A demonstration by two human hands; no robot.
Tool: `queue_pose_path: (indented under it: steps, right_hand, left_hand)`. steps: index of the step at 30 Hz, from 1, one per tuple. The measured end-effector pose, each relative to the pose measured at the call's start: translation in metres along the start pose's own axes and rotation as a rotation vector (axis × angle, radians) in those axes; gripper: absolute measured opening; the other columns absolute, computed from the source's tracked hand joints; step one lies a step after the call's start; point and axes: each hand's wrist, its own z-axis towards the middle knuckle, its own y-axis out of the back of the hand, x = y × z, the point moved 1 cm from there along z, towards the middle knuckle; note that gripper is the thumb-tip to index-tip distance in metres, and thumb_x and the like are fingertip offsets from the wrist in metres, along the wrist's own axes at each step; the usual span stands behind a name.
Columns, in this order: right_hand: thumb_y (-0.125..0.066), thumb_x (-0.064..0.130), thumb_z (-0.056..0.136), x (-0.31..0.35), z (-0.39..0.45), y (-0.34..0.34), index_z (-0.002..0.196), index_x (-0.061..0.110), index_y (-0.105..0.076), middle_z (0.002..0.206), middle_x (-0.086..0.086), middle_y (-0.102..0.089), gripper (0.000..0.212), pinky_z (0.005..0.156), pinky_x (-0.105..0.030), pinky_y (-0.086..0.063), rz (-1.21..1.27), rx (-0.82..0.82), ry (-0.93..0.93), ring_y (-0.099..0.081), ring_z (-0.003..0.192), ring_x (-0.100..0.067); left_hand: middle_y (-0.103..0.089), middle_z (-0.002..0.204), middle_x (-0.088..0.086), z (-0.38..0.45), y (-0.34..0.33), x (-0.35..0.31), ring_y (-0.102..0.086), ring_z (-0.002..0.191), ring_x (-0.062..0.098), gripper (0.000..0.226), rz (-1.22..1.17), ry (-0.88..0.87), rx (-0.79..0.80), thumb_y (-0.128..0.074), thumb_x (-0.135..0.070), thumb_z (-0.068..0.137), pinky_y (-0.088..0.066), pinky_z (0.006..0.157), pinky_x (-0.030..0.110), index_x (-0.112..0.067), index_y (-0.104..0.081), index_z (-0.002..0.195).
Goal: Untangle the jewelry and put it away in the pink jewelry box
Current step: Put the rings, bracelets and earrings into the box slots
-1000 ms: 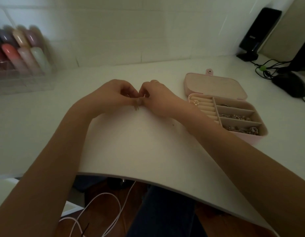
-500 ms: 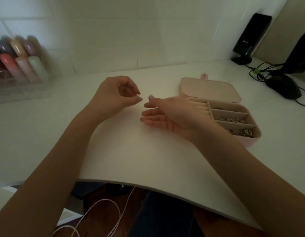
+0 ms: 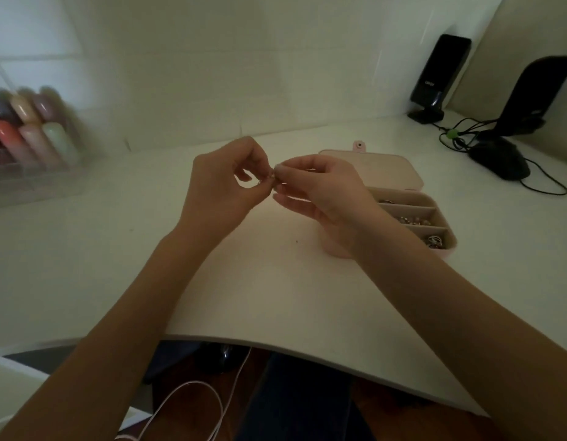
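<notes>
Untangling in hand: my left hand (image 3: 221, 189) and right hand (image 3: 320, 189) both pinch a tiny metallic jewelry piece (image 3: 271, 177) above the white desk (image 3: 276, 281), beside the open pink compartmented jewelry box (image 3: 400, 173); next, careful separation, I judge.

Bare forearms, no sleeves; dark blue trousers (image 3: 295, 405) below desk edge.

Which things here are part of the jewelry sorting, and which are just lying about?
Part of the job:
left hand
right hand
small jewelry piece pinched between them
pink jewelry box, open

Lying about:
computer mouse
speakers
cables
clear organizer
</notes>
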Motion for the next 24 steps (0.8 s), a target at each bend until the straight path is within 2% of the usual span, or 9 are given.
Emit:
queue_pose_path:
  steps: [5, 10, 13, 16, 20, 24]
  right_hand:
    - [-0.067, -0.002, 0.082, 0.005, -0.001, 0.016, 0.084, 0.008, -0.059, 0.083, -0.009, -0.066, 0.013, 0.06, -0.022, -0.055, 0.064, -0.013, 0.006, -0.066, 0.073, -0.016]
    - [-0.065, -0.003, 0.083, 0.01, -0.007, 0.035, 0.082, 0.007, -0.058, 0.073, -0.007, -0.064, 0.012, 0.064, -0.022, -0.057, 0.089, -0.02, 0.045, -0.066, 0.063, -0.013]
    - [-0.065, -0.002, 0.083, 0.012, -0.009, 0.045, 0.083, 0.007, -0.059, 0.072, -0.007, -0.064, 0.011, 0.065, -0.022, -0.057, 0.055, -0.031, 0.066, -0.066, 0.062, -0.013]
    - [-0.067, 0.0, 0.082, 0.014, -0.011, 0.057, 0.088, 0.006, -0.06, 0.076, -0.008, -0.067, 0.011, 0.068, -0.024, -0.058, 0.042, -0.026, 0.069, -0.067, 0.066, -0.014]
    - [-0.067, -0.004, 0.08, 0.02, -0.019, 0.072, 0.106, 0.003, -0.058, 0.086, -0.011, -0.066, 0.028, 0.067, -0.023, -0.058, 0.067, -0.07, 0.053, -0.068, 0.07, -0.015]
    - [-0.067, -0.004, 0.08, 0.023, -0.024, 0.084, 0.109, 0.005, -0.054, 0.09, -0.014, -0.065, 0.033, 0.061, -0.02, -0.058, 0.182, -0.064, -0.05, -0.068, 0.064, -0.012]
  left_hand:
    - [-0.064, 0.072, -0.006, -0.003, -0.013, -0.015, -0.057, 0.071, -0.001, 0.013, 0.061, -0.098, -0.067, -0.071, -0.004, 0.076, -0.039, 0.068, 0.007, -0.008, -0.059, 0.074]
    - [-0.064, 0.077, -0.016, -0.003, -0.026, -0.028, -0.064, 0.076, 0.002, 0.019, -0.05, -0.015, -0.044, -0.074, -0.01, 0.075, -0.047, 0.067, 0.016, -0.011, -0.057, 0.083]
    - [-0.064, 0.078, -0.019, -0.002, -0.035, -0.036, -0.065, 0.076, 0.002, 0.014, -0.073, 0.006, -0.024, -0.073, -0.012, 0.077, -0.049, 0.067, 0.02, -0.012, -0.063, 0.087]
    - [-0.066, 0.078, -0.017, 0.001, -0.043, -0.041, -0.065, 0.074, 0.003, 0.01, -0.077, -0.011, 0.002, -0.073, -0.012, 0.078, -0.05, 0.066, 0.023, -0.015, -0.07, 0.087]
    - [-0.066, 0.078, -0.016, 0.004, -0.052, -0.046, -0.062, 0.074, -0.002, 0.01, -0.051, -0.044, 0.055, -0.073, -0.012, 0.077, -0.047, 0.067, 0.014, -0.012, -0.07, 0.086]
    - [-0.068, 0.077, -0.007, 0.004, -0.062, -0.05, -0.061, 0.074, -0.001, 0.011, -0.011, -0.113, 0.111, -0.074, -0.011, 0.076, -0.043, 0.068, 0.011, -0.01, -0.068, 0.086]
